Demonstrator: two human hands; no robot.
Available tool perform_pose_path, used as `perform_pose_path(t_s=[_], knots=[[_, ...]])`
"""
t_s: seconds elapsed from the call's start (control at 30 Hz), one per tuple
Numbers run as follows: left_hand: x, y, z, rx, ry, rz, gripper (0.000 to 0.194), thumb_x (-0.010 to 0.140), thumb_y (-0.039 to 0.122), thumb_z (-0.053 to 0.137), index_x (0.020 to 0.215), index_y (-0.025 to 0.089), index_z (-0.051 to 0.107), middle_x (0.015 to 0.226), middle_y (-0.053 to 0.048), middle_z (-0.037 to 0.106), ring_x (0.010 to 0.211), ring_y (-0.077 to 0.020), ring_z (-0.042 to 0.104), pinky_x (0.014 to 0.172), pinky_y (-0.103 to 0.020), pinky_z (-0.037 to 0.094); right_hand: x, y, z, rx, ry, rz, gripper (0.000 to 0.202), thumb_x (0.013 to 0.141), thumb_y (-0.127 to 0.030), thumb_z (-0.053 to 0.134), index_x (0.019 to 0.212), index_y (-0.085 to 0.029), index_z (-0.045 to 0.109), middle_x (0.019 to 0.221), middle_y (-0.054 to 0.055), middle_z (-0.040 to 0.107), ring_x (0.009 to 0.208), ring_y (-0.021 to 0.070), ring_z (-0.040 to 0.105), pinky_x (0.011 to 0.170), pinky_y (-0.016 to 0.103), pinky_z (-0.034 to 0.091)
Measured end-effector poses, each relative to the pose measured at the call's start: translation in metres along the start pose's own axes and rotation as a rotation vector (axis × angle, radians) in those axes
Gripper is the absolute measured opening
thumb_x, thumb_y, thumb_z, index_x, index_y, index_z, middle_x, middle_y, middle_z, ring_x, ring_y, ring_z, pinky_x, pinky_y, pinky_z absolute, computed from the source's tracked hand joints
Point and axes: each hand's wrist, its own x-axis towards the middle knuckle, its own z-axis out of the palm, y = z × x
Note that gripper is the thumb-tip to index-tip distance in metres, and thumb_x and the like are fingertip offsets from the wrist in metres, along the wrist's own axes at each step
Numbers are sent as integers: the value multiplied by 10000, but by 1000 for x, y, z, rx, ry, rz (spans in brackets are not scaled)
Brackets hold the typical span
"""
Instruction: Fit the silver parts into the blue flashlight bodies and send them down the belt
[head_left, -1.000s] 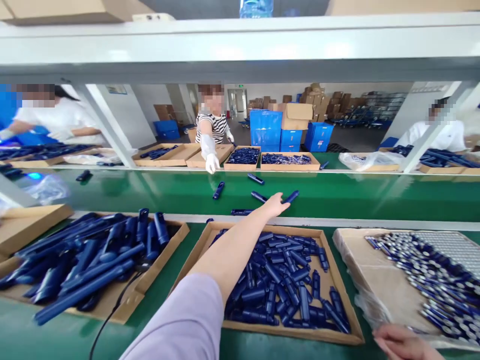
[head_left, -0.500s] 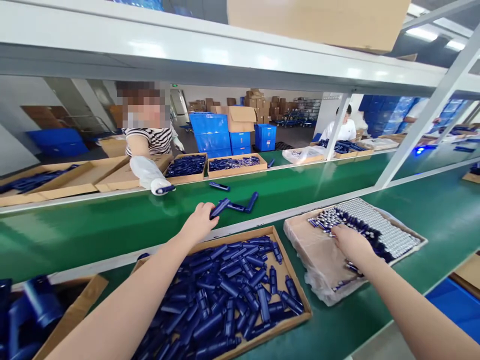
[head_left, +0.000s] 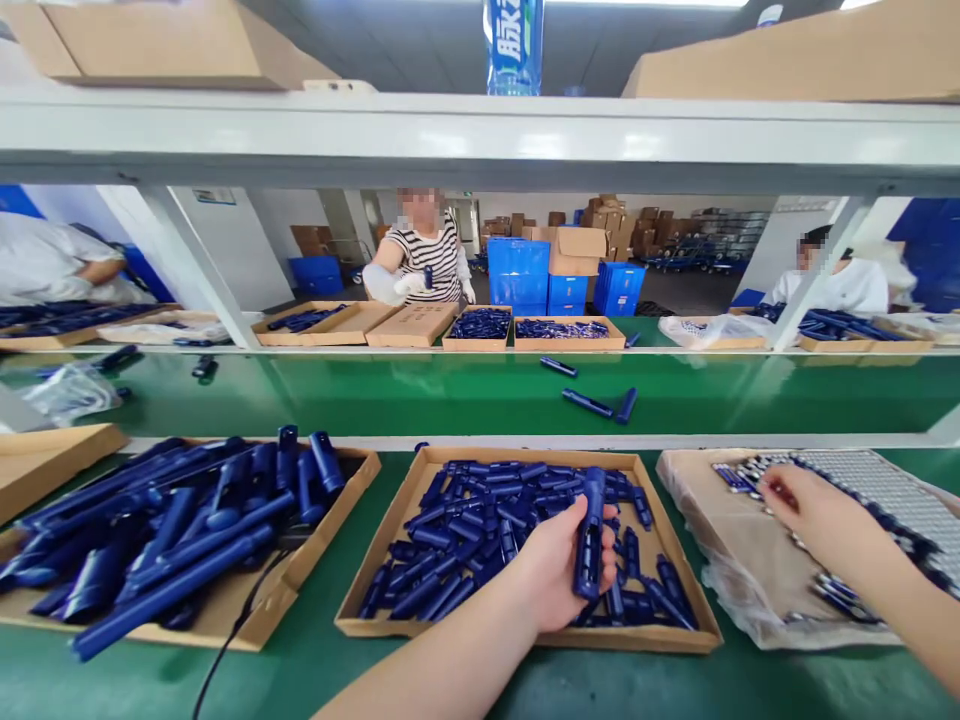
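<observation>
Head view: my left hand point(head_left: 559, 570) is closed round a blue tube point(head_left: 590, 532), held upright over the middle cardboard tray point(head_left: 525, 640) of loose blue parts. My right hand point(head_left: 814, 515) rests on the battery tray point(head_left: 885, 490), fingers seemingly pinching one cell; blur hides it.

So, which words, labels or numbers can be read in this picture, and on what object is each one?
"脉" and part of a second character: white print on the blue bottle on the top shelf; the rest is cut off.
Green sign above the far doorway: too small to read.
Wall notice at left: blurred.
Cardboard boxes: no print readable.
</observation>
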Motion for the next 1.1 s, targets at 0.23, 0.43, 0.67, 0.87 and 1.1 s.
perform_pose_path(t_s=[0.23, 0.43, 0.67, 0.87, 1.1], knots=[[8, -8, -5, -84, -30, 115, 358, 929, 430, 489, 1076, 123, 598, 878, -78, 639, 788, -187, 646, 721, -317, 516, -88, -169, 25, 494, 2, -164, 249, 930, -384, 512, 1020, -246, 698, 1015, 40, 721, 883, 175, 703, 789, 283, 593], [1, -10, -8, -78, -64, 127, 342, 928, 445, 492, 1038, 142, 609, 913, -81, 664, 716, -145, 626, 619, -252, 472, -89, -203, 52, 347, 223, -419, 172, 928, -208, 545, 1026, -209, 686, 1045, 24, 715, 986, 139, 677, 901, 254, 559], [1, -11, -8, -158, -63, 108, 310, 913, 426, 529, 1001, 140, 609, 939, -95, 672, 826, -184, 655, 740, -291, 500, -89, -211, 60, 233, 395, -527, 137, 887, -160, 603, 997, -190, 680, 963, 41, 716, 904, 157, 672, 819, 300, 561], [0, -10, -8, -256, -25, 158, 253, 925, 387, 519, 930, 144, 589, 896, -94, 663, 893, -211, 664, 794, -314, 506, -97, -214, 65, 227, 329, -586, 174, 891, -170, 588, 1030, -214, 683, 999, 37, 718, 996, 194, 661, 836, 341, 563], [-1, -9, -6, -244, -23, 123, 255, 920, 387, 535, 977, 146, 597, 940, -88, 660, 742, -147, 639, 653, -247, 491, -90, -210, 66, 356, 263, -540, 109, 887, -201, 606, 946, -225, 695, 950, 33, 709, 1047, 210, 635, 906, 404, 566]])
